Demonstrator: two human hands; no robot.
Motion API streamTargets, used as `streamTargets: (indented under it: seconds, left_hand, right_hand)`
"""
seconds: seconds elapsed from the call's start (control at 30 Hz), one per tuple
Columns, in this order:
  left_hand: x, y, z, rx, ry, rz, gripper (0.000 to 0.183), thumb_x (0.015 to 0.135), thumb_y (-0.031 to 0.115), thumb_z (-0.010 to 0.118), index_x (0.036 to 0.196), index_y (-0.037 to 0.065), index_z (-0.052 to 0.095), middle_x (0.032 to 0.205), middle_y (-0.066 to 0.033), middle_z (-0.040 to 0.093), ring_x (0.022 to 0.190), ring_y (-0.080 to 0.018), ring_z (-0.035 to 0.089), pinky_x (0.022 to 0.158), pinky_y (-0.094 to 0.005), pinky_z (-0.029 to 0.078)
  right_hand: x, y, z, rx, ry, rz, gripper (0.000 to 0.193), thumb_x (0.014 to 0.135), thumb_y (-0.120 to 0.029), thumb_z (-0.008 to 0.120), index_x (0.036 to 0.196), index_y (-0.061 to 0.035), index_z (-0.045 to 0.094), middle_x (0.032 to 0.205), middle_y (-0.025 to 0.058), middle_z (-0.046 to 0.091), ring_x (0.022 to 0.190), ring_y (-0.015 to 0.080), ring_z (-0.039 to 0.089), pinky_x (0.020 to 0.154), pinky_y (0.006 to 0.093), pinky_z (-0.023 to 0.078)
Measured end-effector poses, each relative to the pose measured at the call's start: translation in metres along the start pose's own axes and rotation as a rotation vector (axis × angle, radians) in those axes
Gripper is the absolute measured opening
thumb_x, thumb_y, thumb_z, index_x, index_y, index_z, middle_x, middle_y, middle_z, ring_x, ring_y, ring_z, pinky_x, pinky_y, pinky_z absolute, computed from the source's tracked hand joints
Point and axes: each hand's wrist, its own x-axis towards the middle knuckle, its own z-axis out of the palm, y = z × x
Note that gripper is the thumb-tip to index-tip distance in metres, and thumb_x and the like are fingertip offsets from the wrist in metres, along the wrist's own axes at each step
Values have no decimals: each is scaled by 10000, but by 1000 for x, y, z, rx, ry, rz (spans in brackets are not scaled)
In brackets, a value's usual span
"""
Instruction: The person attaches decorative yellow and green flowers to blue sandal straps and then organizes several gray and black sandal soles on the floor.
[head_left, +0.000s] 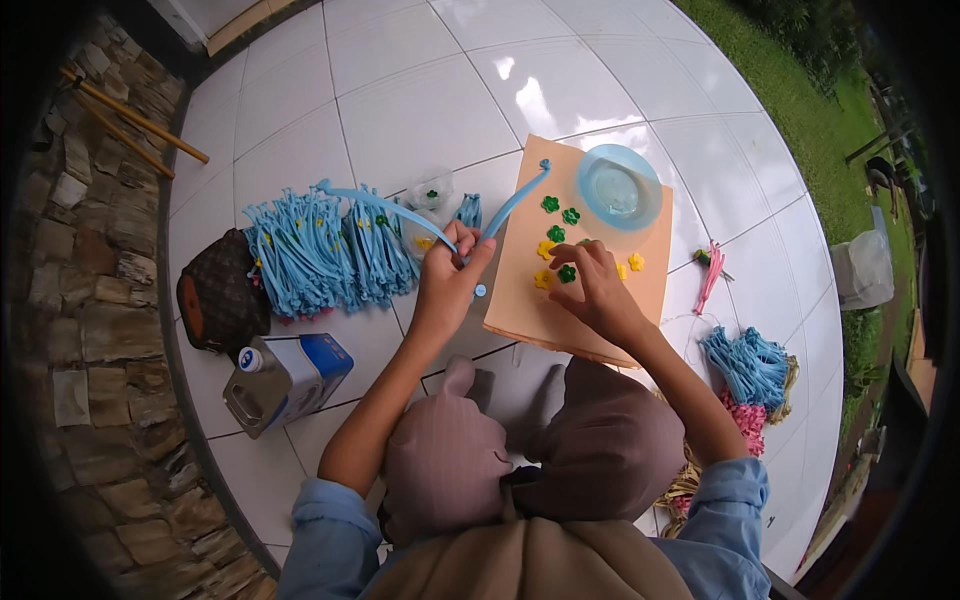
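Left hand [447, 268] pinched a long thin blue foam strip [400, 207] | right hand [592, 283] pinched a small green foam flower [567, 273] on a tan flat board [520, 300] | shiny white tile floor [400, 100], stone wall [90, 300], grass [820, 120].

Brown patterned leather bag [218, 295] on white tiled floor [400, 90] far left, metal can in blue-and-white box [285, 378] near it, wooden sticks [135, 120] beyond, pink strips [710, 275] right

One head-worn fisheye view looks steeply down, close over the lap, onto the white tiled floor [420, 110]
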Motion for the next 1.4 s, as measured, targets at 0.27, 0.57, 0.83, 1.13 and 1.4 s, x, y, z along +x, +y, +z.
streamTargets:
  seconds: [0.27, 0.57, 0.83, 1.13, 1.4]
  left_hand:
    - [9, -25, 18, 188, 29, 63, 324, 787, 49, 602, 677, 74, 299, 705, -46, 563, 523, -54, 401, 476, -220, 353]
    - [8, -21, 20, 382, 42, -2, 323, 742, 75, 666, 692, 43, 348, 646, -47, 587, 496, -62, 440, 449, -235, 369]
    - [12, -16, 16, 196, 17, -100, 390, 758, 51, 660, 683, 91, 280, 649, -52, 582, 593, -34, 483, 516, -174, 350]
    - [5, -8, 20, 39, 9, -35, 290, 842, 56, 551, 753, 84, 276, 688, -89, 599, 557, -27, 463, 490, -184, 323]
    - [-9, 10, 17, 316, 55, 236, 165, 904, 33, 416, 809, 36, 281, 689, -100, 575, 505, -110, 446, 486, -252, 348]
  right_hand:
    - [8, 18, 22, 33, 142, -40, 522, 663, -36, 678, 1114, -80, 419, 956, 54, 538, 942, 255, 449, 793, 353, 374]
    - [25, -3, 9, 184, 212, -160, 558, 614, 28, 699, 1064, -78, 386, 1001, 52, 526, 917, 270, 472, 755, 375, 395]
    - [31, -8, 0, 116, 208, -239, 525, 626, 10, 700, 1056, -74, 411, 983, 46, 532, 899, 272, 494, 755, 369, 392]
    - [29, -13, -4, -13, 267, -391, 451, 658, 31, 692, 1025, -47, 443, 935, 72, 554, 828, 243, 528, 678, 333, 424]
    - [52, -51, -22, 1114, 298, 374, 532, 726, 20, 680, 1096, -56, 305, 765, 101, 599, 739, 166, 599, 710, 291, 473]
